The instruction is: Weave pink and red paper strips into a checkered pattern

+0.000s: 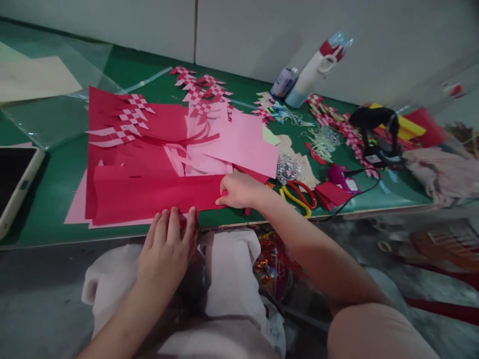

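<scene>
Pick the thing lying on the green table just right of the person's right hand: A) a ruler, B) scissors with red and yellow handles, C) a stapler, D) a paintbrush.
B: scissors with red and yellow handles lie on the green table just right of the right hand, which rests on the edge of the red paper sheet.

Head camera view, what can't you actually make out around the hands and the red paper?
- Left hand: fingertips on the red paper near the table edge; grip unclear.
- Right hand: fingers curl over the paper's right end; what lies beneath is hidden.
- Scissors: blades hidden behind the right hand.
- Bottle: blurred, label unreadable.
- Tablet: cut off by the left edge.
</scene>
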`<state>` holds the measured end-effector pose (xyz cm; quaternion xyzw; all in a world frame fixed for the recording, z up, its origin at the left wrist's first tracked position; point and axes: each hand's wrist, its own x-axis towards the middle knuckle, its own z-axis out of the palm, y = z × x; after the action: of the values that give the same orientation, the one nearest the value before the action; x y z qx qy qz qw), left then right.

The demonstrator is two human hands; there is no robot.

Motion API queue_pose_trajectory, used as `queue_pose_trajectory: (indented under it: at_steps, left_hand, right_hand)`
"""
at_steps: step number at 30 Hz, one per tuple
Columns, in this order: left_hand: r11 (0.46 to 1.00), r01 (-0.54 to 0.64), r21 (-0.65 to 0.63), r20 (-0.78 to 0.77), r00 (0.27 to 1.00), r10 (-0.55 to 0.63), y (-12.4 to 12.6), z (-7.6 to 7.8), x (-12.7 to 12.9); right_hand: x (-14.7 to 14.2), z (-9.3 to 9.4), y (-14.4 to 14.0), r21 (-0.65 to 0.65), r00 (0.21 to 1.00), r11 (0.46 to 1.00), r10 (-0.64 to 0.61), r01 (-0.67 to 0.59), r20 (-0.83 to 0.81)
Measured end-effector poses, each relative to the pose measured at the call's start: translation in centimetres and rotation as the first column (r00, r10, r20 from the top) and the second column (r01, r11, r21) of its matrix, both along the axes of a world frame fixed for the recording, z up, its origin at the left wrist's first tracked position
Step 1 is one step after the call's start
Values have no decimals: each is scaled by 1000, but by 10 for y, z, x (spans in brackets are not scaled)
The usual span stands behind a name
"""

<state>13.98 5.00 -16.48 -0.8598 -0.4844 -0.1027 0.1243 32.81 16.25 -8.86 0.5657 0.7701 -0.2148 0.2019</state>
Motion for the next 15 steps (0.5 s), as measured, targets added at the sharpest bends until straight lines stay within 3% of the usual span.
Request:
queue_pose_trajectory:
  at_steps: [7, 12, 15]
  left_hand:
    - [995, -15, -102, -39, 999, 11, 5, 11, 4]
    - [987, 158, -26, -23, 987, -159, 10, 8, 15]
    - [981, 195, -18, -34, 980, -195, 13, 7, 19]
  right_hand:
    - [2, 2, -1, -4, 1000, 1000, -1, 1, -23]
    - [2, 0, 0, -6, 999, 1000, -11, 11, -40]
    - [2, -1, 1, -6, 999, 1000, 1, -1, -39]
